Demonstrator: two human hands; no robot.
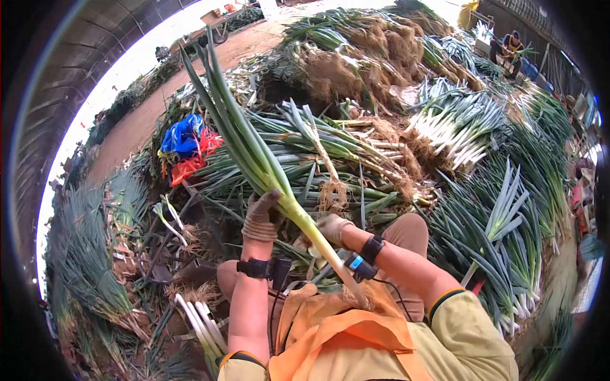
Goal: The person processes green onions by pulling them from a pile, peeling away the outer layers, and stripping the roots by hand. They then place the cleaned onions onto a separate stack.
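Note:
A large green onion (286, 200) slants across my front, its leaves up to the left and its root end low against my orange apron (343, 317). My left hand (262, 216), in a ribbed work glove, is closed around it just below where the leaves fan out. Farther down, my gloved right hand (333, 228) is closed against the white stalk, with its fingertips partly hidden there. Just beyond my hands lies a pile of untrimmed green onions (267, 152), with one rooted stalk (324, 149) on top.
Trimmed white-stemmed onions (460, 124) lie ahead to the right, and more bundles (508, 254) line my right side. Brown rooty heaps (368, 54) rise at the back. Blue and red bags (184, 136) sit at left. Another person (511, 47) works far right.

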